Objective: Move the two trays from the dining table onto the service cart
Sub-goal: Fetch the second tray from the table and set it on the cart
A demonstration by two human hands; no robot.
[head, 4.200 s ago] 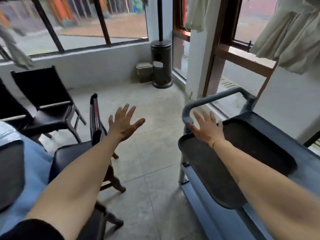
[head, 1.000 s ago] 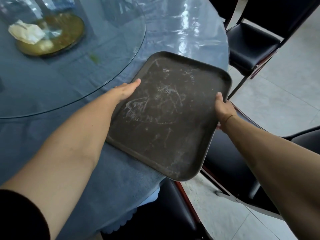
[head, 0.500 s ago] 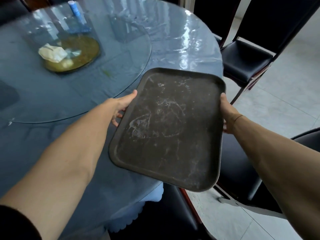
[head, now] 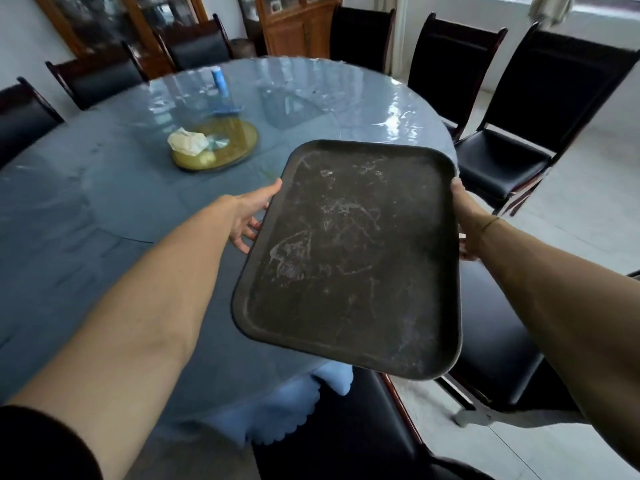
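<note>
A dark, scuffed rectangular tray (head: 353,261) hangs in the air over the near right edge of the round dining table (head: 104,209), tilted slightly toward me. My left hand (head: 251,216) grips its left rim, thumb on top and fingers underneath. My right hand (head: 465,220) grips the right rim the same way. The tray carries nothing. The service cart is out of view.
On the table sit a yellowish plate with a crumpled napkin (head: 214,145) and a blue bottle (head: 218,79). Black chairs ring the table: one just under the tray (head: 346,427), others at right (head: 502,161). Tiled floor (head: 588,216) lies at right.
Both hands have lifted the tray off the table edge and raised it. The view has tilted up, showing more of the table and chairs.
</note>
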